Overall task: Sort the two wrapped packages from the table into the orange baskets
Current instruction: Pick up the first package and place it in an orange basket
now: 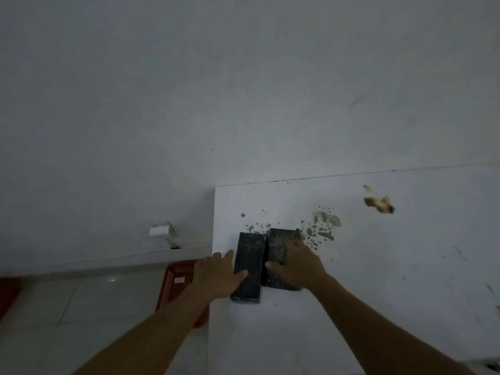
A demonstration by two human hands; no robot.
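Now both hands are laid on the packages, one to each. The left hand (216, 274) is spread wide, its thumb resting on the top face of the left package (249, 266) and its fingers reaching along the outer left edge; a closed grasp is not yet seen. The right hand (295, 263) is draped over the right package (278, 250), fingers fanned across the top and thumb pointed toward the seam between the two; whether the far side is pinched cannot be told, as it is hidden by the hand.

Outward from the hands, the two dark wrapped packages are found side by side and touching, near the left edge of the white table (405, 266). Their long axes are run away from the person, roughly in line with each forearm, so each is met end-on by its own hand.

Further out, an orange basket (176, 282) is seen on the floor just left of the table edge, partly covered by the left forearm. A second reddish shape (8, 293) is glimpsed at the far left edge of view; it is judged likely to be the other basket, though too little is shown to be sure. The left hand is judged the nearer to both, so a leftward and downward carry is called for.
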